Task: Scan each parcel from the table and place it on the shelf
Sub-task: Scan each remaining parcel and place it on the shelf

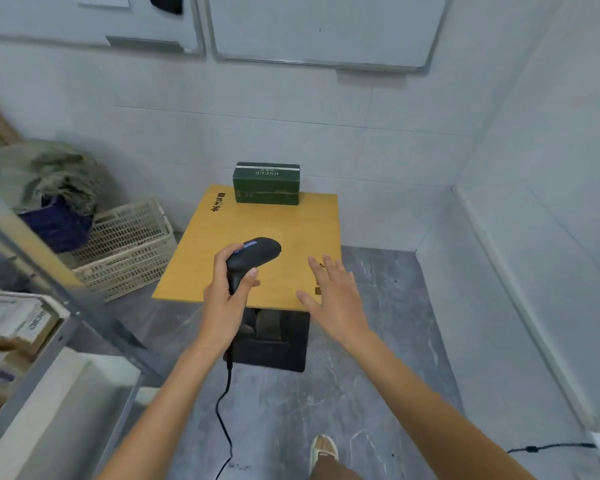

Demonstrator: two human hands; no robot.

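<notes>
Left grip point(227, 296): curled round the handle of the scanner point(253, 258); nose aimed across the bench point(222, 237) toward its far edge, presumably so the beam can be brought onto a label. A cord point(224, 403) is seen hanging from the handle to the floor.
Right grip point(333, 292): fingers spread and straight, nothing held; poised over the near right corner of the bench, judged to be kept free for lifting.
Parcel point(266, 183): one green box, set at the far edge of the bench near its middle, against the wall; untouched, well apart from both hands.
Shelf point(32, 368): metal frame at left; cartons point(14, 320) are already stored on it.
Step in hand: judged to be the reach toward the parcel; scan not yet made.
Other: a crate point(125, 244) is noted on the floor left of the bench.
</notes>
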